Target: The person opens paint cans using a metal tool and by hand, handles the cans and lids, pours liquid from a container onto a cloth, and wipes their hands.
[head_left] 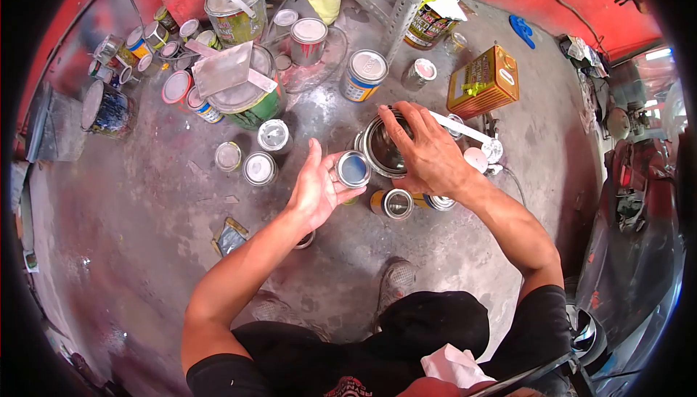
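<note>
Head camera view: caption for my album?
Left hand cradles a small can, right hand grasps the rim of a larger can.

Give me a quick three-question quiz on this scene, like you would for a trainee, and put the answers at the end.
1. What does the left hand hold? A) a brush B) a small can C) a lid
2. True or false: the right hand is on the large open can.
3. Fill in the color: the slipper on the floor is ____.

Key: 1 B; 2 true; 3 blue
</note>
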Action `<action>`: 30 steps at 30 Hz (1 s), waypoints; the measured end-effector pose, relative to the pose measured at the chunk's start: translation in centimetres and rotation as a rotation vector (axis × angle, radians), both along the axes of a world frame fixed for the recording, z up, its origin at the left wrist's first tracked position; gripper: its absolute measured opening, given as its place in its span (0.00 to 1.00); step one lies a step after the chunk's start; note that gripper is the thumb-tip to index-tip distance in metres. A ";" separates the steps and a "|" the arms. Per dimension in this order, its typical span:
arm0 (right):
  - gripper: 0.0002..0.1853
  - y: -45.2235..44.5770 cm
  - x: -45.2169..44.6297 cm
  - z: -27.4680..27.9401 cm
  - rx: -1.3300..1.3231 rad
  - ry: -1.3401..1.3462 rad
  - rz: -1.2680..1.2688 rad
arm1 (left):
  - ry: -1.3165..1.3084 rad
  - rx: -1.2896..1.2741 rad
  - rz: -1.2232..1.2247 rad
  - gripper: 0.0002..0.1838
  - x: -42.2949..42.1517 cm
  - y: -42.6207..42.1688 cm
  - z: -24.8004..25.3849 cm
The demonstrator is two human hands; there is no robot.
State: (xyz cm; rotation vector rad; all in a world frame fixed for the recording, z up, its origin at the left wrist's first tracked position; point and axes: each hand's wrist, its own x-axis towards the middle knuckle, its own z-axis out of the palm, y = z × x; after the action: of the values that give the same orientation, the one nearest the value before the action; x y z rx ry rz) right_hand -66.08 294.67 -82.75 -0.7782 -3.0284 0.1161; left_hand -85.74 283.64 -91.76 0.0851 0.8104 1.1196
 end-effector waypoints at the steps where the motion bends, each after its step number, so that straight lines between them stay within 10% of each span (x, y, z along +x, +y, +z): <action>1: 0.65 0.0 0.0 -0.1 0.006 -0.009 -0.005 | -0.002 0.000 0.000 0.47 0.0 0.0 0.0; 30: 0.61 -0.3 -0.2 0.6 0.110 -0.017 -0.019 | -0.051 0.017 -0.033 0.49 1.6 0.9 -0.5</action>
State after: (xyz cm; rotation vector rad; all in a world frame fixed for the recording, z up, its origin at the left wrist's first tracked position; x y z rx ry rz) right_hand -66.30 294.33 -82.12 -0.8029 -3.0116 -0.0566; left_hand -84.15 284.52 -92.31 0.0830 0.7515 1.0935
